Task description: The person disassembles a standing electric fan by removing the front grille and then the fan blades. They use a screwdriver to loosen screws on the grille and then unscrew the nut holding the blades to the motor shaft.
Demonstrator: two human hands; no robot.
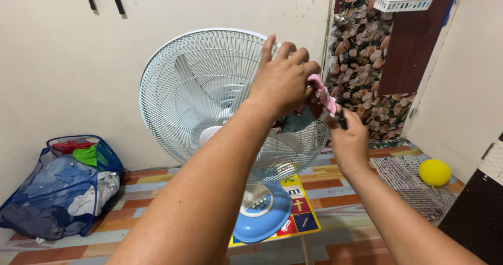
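A white electric fan (209, 97) with a round wire grille stands on a blue base (264, 218). My left hand (283, 76) is raised at the grille's upper right rim and grips a pink cloth (322, 93) against it. Just below and to the right, my right hand (350, 139) holds a small dark object (342, 121) next to the hanging end of the cloth. Both forearms reach across the front of the fan and hide part of the grille and stand.
A blue mesh laundry basket (60, 189) full of clothes sits at the left wall. A yellow ball (434, 172) lies on a woven mat at right. A colourful square mat (298, 207) lies under the fan. A white shelf basket (403, 3) hangs on the pebbled wall.
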